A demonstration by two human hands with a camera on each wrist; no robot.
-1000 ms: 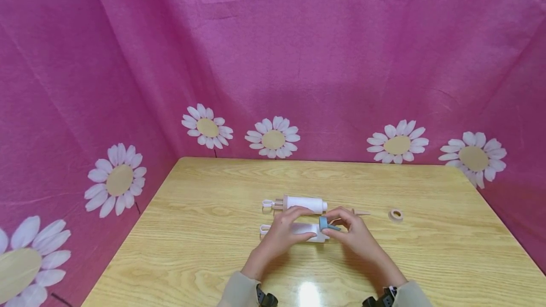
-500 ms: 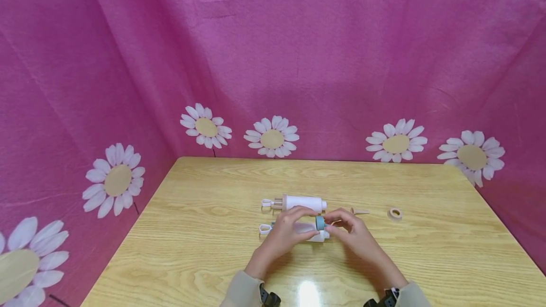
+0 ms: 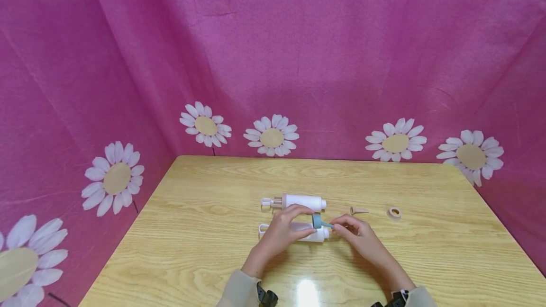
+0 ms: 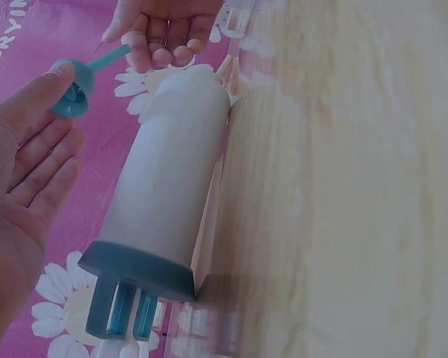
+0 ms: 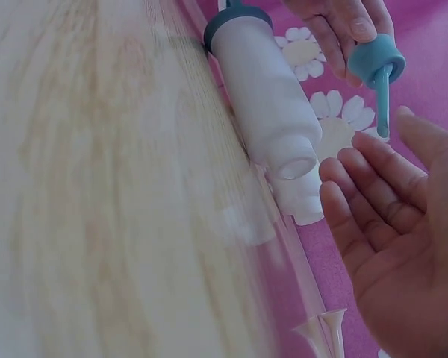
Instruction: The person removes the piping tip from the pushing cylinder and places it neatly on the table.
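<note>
My left hand [image 3: 283,229] pinches a teal nozzle cap [image 3: 316,221] between thumb and fingers. Its thin spout points right, towards my right hand [image 3: 359,235]. In the right wrist view the spout tip lies near the right thumb and forefinger, whose fingers are loosely bent; whether they touch it is hard to tell. Below the hands lies a white plunger tube [image 4: 168,156] with a teal end collar [image 4: 138,268], partly hidden by the left hand in the head view. Its open neck [image 5: 295,162] shows in the right wrist view.
Behind it lies a second white tube [image 3: 303,202] with a beige collar and a loop handle. Further right on the wooden table [image 3: 426,259] are a beige nozzle [image 3: 360,211] and a beige ring [image 3: 390,215]. A pink flowered cloth [image 3: 332,70] hangs behind.
My right hand has drawn slightly right and down, exposing more of the spout. The nozzle cap has shifted a little left with its spout now pointing right. The tubes have stayed put.
</note>
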